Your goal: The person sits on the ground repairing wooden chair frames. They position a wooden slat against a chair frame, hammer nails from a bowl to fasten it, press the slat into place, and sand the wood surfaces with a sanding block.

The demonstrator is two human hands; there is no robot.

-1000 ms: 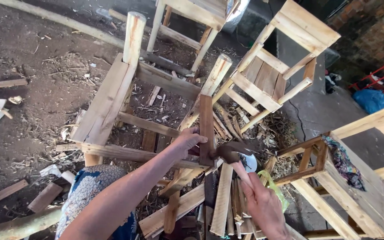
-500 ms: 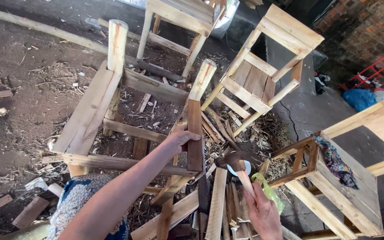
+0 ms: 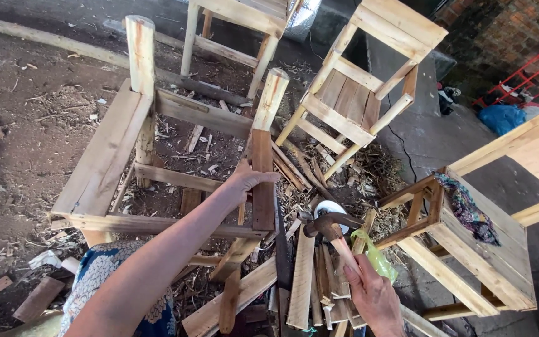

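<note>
mid-nailing i'd say: left hand (image 3: 247,181) fingers wrap the slat (image 3: 262,181), right hand (image 3: 374,299) fingers clamp the hammer (image 3: 332,228), centre frame; strike needs aim.

Looking down from head height, a left hand (image 3: 247,181) is gripping a wooden chair frame (image 3: 157,156) by its upright leg (image 3: 263,162), while the right hand (image 3: 372,296) is holding a hammer (image 3: 332,228) just beside it. A green object, possibly plastic (image 3: 375,256), is sitting against that hand. Finished wooden chairs (image 3: 357,87) are standing behind on scrap-strewn ground.
</note>
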